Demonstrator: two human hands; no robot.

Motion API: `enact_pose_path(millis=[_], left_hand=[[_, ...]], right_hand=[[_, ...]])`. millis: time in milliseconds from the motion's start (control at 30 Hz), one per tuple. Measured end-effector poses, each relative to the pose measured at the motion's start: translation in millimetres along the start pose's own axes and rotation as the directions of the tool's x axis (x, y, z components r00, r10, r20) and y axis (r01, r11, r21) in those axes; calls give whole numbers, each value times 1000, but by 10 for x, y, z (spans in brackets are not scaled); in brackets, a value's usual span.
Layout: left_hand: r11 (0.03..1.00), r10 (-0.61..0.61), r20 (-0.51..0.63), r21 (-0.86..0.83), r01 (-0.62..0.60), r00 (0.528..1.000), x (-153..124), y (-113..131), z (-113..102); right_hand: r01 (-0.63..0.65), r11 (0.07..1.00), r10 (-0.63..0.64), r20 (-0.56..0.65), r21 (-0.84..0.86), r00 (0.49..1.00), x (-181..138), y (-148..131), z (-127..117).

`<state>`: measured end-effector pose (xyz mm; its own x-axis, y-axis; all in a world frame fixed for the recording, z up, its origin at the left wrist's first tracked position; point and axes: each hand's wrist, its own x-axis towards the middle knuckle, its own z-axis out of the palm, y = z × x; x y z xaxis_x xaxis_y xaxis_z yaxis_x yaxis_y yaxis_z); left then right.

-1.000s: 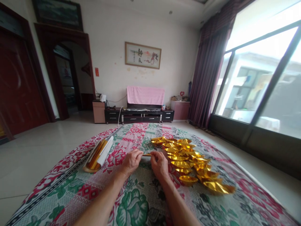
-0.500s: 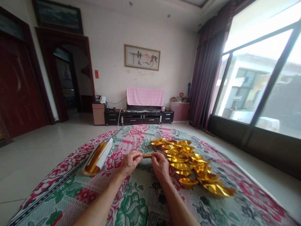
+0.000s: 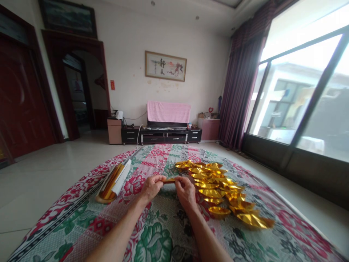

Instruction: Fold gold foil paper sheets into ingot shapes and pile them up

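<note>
gold foil strip (image 3: 169, 181): located between the two hands, over the middle of the patterned tablecloth (image 3: 154, 242), roughly level; contact with the tablecloth cannot be told. left hand (image 3: 152, 187): fingers pinched on the strip's left end. right hand (image 3: 186, 189): fingers pinched on its right end. gold folded pieces (image 3: 208, 185): grouped in rows to the right of the right hand, many overlapping in view. rolled bundle of gold and white sheets (image 3: 113, 182): lying at left, well apart from the left hand. pink cover (image 3: 169, 111): draped above the far black cabinet (image 3: 155, 139).
</note>
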<state>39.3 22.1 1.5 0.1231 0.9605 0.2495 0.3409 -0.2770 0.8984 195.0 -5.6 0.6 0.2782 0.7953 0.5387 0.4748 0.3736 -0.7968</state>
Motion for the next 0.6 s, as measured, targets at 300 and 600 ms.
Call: enact_pose_path(millis=[300,600], left_hand=[[999,37,2,23,-37,999,10,-1,10],[996,50,25,72,-52,998,25,-56,23]], right_hand=[[95,989,-90,50,-110,995,-18,25,31],[120,986,-106,119,-113,987,-30,16,45]])
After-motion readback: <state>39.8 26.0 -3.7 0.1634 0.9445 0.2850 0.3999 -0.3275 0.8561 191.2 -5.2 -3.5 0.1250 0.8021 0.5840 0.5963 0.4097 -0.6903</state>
